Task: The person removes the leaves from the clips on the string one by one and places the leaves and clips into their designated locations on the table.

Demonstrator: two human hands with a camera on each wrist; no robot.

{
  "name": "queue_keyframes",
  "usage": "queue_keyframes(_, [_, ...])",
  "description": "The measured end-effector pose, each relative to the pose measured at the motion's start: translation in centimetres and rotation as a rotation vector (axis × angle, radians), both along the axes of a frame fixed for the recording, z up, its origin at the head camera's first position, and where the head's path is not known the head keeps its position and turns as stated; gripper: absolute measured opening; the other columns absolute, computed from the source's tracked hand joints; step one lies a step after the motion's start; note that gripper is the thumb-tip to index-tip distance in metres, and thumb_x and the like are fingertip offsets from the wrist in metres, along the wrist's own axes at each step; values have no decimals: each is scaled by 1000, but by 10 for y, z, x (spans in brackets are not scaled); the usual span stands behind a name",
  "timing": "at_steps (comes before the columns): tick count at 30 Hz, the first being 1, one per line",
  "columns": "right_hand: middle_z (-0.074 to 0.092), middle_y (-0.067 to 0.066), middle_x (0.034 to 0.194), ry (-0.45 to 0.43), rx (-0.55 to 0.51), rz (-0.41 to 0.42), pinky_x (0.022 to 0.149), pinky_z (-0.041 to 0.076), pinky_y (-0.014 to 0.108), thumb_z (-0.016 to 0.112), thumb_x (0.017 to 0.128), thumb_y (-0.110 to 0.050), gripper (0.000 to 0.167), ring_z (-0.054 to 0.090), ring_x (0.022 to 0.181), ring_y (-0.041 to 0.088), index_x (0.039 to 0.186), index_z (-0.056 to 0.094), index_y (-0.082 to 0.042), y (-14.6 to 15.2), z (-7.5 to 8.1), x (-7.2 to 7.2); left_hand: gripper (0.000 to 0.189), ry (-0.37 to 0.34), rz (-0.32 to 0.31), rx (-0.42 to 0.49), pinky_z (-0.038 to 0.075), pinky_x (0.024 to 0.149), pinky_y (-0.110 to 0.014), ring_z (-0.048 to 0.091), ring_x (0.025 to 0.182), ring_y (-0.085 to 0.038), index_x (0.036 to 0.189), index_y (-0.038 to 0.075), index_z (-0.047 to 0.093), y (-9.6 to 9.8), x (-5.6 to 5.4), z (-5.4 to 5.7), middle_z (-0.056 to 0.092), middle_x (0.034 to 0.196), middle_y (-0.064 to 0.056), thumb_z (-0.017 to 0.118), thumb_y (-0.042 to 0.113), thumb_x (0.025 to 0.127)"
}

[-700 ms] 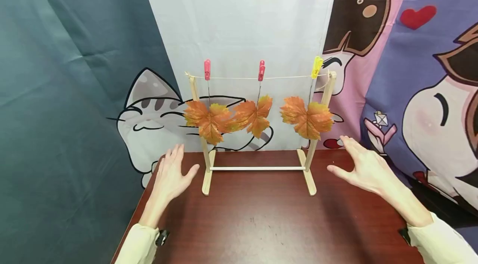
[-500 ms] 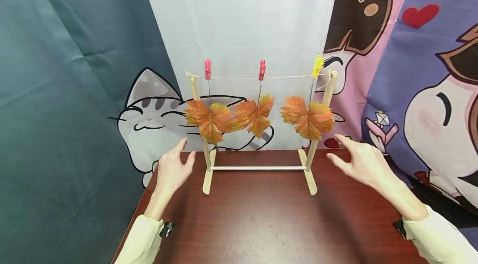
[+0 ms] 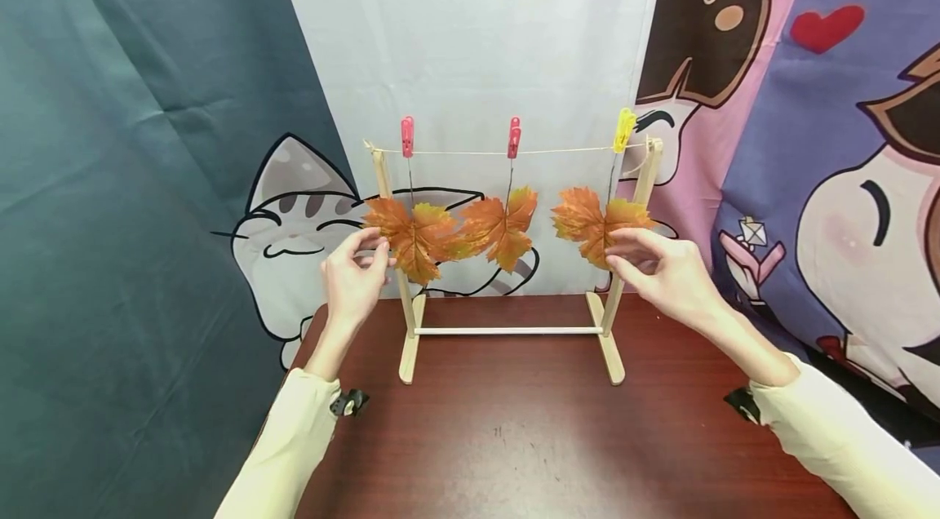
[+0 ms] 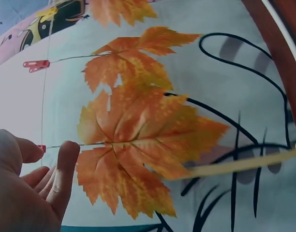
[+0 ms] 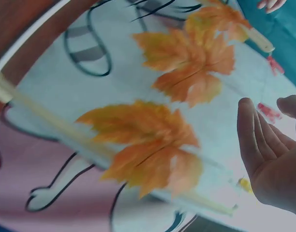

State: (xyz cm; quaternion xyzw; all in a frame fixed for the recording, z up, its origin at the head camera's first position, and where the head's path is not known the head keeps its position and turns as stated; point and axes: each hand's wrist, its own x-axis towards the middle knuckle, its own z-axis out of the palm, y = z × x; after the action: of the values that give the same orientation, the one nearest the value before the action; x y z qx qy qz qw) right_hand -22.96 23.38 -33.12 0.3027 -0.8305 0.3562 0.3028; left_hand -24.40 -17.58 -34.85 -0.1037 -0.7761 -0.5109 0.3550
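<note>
Three orange maple leaves hang by thin stems from a string (image 3: 455, 153) on a small wooden drying rack (image 3: 507, 331). A pink clothespin (image 3: 407, 135) holds the left leaf (image 3: 414, 246), a red clothespin (image 3: 514, 137) the middle leaf (image 3: 499, 227), and a yellow clothespin (image 3: 624, 130) the right leaf (image 3: 583, 221). My left hand (image 3: 351, 282) is raised beside the left leaf, thumb and fingers apart in the left wrist view. In front of the right leaf, my right hand (image 3: 676, 278) covers part of it. The right wrist view shows nothing between its fingers.
The rack stands near the back edge of a dark red-brown table (image 3: 507, 437). Behind it hangs a printed cloth (image 3: 477, 29) with a cartoon cat. Another cartoon cloth (image 3: 800, 201) lines the right side, and a teal cloth (image 3: 147, 217) the left.
Both hands have risen and moved inward from either side of the rack, the left to the left leaf, the right in front of the right leaf. Their fingers are more bent. The leaves hang unchanged.
</note>
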Motion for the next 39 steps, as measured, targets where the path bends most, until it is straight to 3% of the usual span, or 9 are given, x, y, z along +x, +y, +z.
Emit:
queue_keyframes(5, [75, 7, 90, -109, -67, 117, 59, 53, 18, 77, 84, 3, 30, 72, 74, 10, 113, 70, -1, -29, 19, -6, 23, -20, -54, 99, 52, 44, -23, 66, 55, 0, 114, -8, 68, 7, -15, 11, 71, 98, -22, 67, 1, 92])
queue_keyframes(10, [74, 13, 98, -276, -144, 191, 54, 57, 30, 72, 91, -3, 29, 74, 77, 21, 120, 67, -1, -54, 41, -14, 23, -24, -56, 110, 53, 44, -26, 71, 61, -31, 114, -13, 66, 16, -19, 28, 70, 99, -27, 65, -3, 93])
queue_keyframes(12, [73, 15, 102, -323, -167, 205, 55, 58, 33, 71, 93, -6, 30, 74, 80, 23, 122, 66, 0, -63, 47, -18, 23, -36, -69, 118, 54, 45, -27, 71, 63, -34, 115, -11, 66, 18, -23, 31, 70, 100, -26, 64, -3, 93])
queue_keyframes(14, [72, 16, 102, -349, -186, 216, 55, 58, 34, 70, 94, -7, 30, 73, 80, 24, 123, 64, 1, -71, 53, -23, 22, -35, -79, 128, 53, 46, -25, 72, 62, -28, 114, -8, 67, 19, -29, 32, 71, 98, -23, 64, -1, 94])
queue_keyframes(17, [72, 15, 101, -359, -208, 242, 55, 58, 38, 70, 94, -8, 31, 73, 80, 25, 123, 65, 1, -81, 59, -30, 22, -42, -71, 131, 54, 46, -26, 70, 58, -12, 114, -3, 68, 18, -42, 28, 72, 96, -16, 64, 2, 94])
queue_keyframes(22, [70, 16, 102, -373, -245, 283, 55, 58, 42, 70, 94, -9, 31, 73, 77, 17, 124, 64, 1, -99, 67, -40, 24, -54, -70, 150, 54, 46, -25, 71, 61, -24, 117, -4, 68, 21, -50, 32, 72, 96, -18, 64, 1, 94])
queue_keyframes(29, [70, 14, 104, -412, -259, 316, 54, 57, 44, 69, 94, -9, 33, 73, 74, 20, 125, 64, -1, -121, 78, -51, 27, -63, -84, 166, 53, 45, -24, 70, 70, -43, 121, -4, 67, 25, -57, 35, 71, 102, -24, 65, 3, 95])
queue_keyframes(34, [70, 14, 106, -441, -250, 333, 56, 58, 43, 69, 95, -11, 33, 72, 76, 22, 126, 63, -3, -136, 87, -59, 27, -59, -79, 169, 52, 44, -22, 70, 69, -44, 121, -4, 67, 26, -61, 37, 71, 99, -24, 65, 3, 94])
queue_keyframes(39, [70, 12, 109, -473, -238, 318, 57, 58, 41, 69, 95, -14, 33, 73, 80, 21, 127, 63, -5, -150, 94, -68, 26, -67, -63, 159, 53, 45, -23, 71, 66, -35, 119, -2, 68, 27, -64, 37, 73, 96, -18, 65, 2, 93])
